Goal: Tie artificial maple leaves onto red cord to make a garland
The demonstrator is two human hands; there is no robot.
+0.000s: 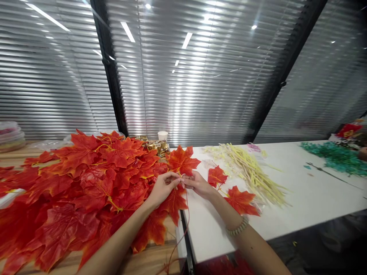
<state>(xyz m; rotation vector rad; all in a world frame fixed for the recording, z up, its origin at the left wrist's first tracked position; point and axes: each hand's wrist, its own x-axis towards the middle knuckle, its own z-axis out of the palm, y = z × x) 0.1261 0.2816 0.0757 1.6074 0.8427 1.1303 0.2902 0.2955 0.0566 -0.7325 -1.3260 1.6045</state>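
My left hand [164,188] and my right hand [200,185] meet fingertip to fingertip over the seam between two tables. Both pinch at the stem end of a red artificial maple leaf [183,161], which points away from me. A thin red cord [188,217] runs down from the fingers toward the front edge. Which fingers press on stem and which on cord is too small to tell. To the left of my left hand spreads a large heap of red maple leaves [94,183]. Beside my right wrist lie two more leaves, a small one [217,176] and a larger one [242,200].
Yellow strips [252,172] lie in a bundle on the white table [301,191]. Teal foliage [335,154] and a dark thin stem [329,172] are farther right. A paper cup [163,136] and gold packets [158,147] stand behind the leaves, before the window blinds [177,84].
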